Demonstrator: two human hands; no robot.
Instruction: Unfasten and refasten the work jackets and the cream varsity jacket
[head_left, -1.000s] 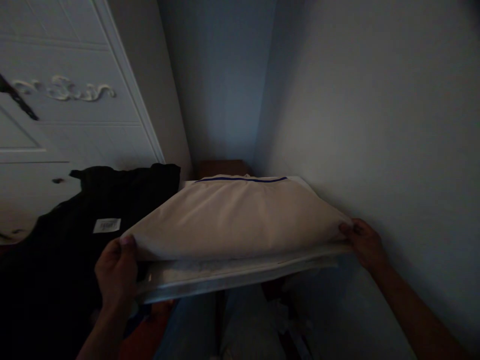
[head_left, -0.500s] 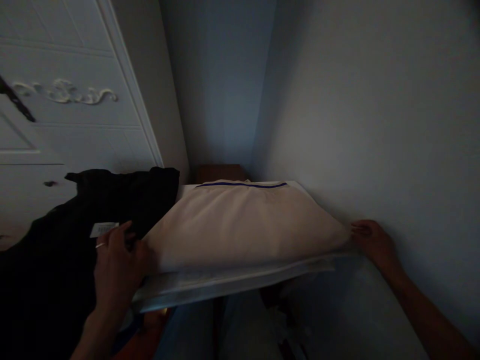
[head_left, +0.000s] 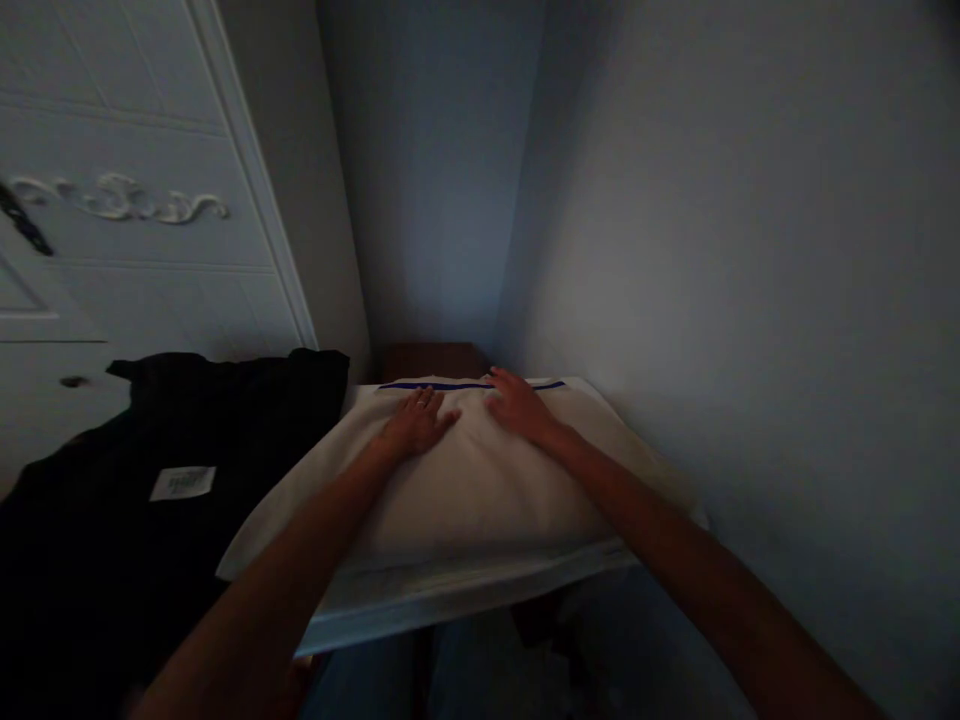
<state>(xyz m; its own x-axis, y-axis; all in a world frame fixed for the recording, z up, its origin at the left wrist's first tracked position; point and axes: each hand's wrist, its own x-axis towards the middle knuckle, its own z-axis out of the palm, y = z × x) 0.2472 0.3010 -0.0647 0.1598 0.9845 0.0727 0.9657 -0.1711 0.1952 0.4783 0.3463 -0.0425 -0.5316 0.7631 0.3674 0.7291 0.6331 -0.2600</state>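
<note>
A pale cloth [head_left: 465,490] with a dark blue stripe [head_left: 405,386] along its far edge lies spread over a white board-like surface [head_left: 450,590]. On the cloth's far left part rests my left hand [head_left: 418,422], fingers stretched out, a ring on one finger. My right hand [head_left: 517,402] lies close beside it, reaching to the stripe with its fingers spread. Both palms face down and neither hand grips the fabric. Soft creases run across the cloth between and below the hands.
A black garment [head_left: 232,420] with a white label [head_left: 183,483] is heaped at the left. Behind it stands a white cabinet [head_left: 150,130] with carved trim. The grey wall [head_left: 735,250] borders the right side. A brown box-like object [head_left: 431,357] sits in the corner.
Both hands have left the cloth's near left and right corners and moved inward and away to its far edge. The fingers, pinching at the right corner before, are now spread flat.
</note>
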